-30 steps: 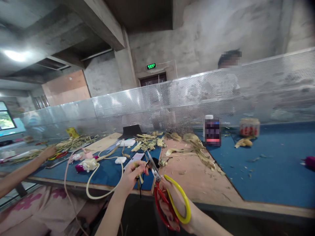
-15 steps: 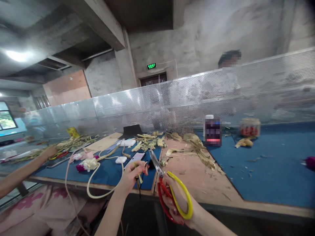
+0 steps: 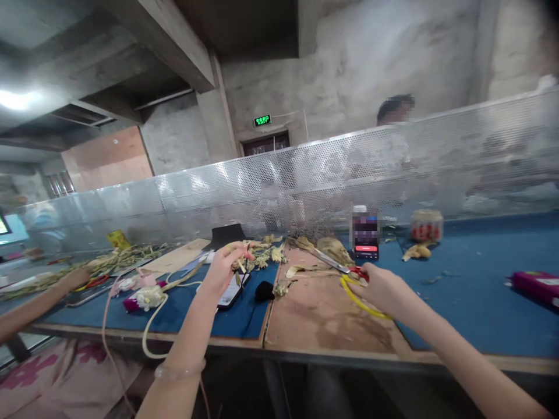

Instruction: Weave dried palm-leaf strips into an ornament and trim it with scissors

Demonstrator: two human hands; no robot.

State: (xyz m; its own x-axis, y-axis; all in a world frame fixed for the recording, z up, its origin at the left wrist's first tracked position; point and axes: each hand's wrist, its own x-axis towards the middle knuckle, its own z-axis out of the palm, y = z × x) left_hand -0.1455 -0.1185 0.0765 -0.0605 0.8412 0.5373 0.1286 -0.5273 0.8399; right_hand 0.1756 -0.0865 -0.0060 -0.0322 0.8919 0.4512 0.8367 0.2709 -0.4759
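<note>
My left hand is raised over the blue mat, fingers pinched on a small pale dried plant strip with dark thread by it. Beneath it lies a phone, partly covered by my wrist. Right of the phone sits a small black ball of thread. Low over the wooden board, my right hand grips scissors by their red handle loop. Their yellow loop hangs toward me, and the blades point left toward dried leaves. Whether the scissors rest on the board I cannot tell.
A perforated metal screen runs behind the table. A phone stands upright near a jar. Dried stalks and a co-worker's hand are at left. A purple pack lies at right.
My right hand has moved right and forward with the scissors, which now lie low over the board. My left hand has lifted forward with the plant strip. The view has shifted slightly right.
</note>
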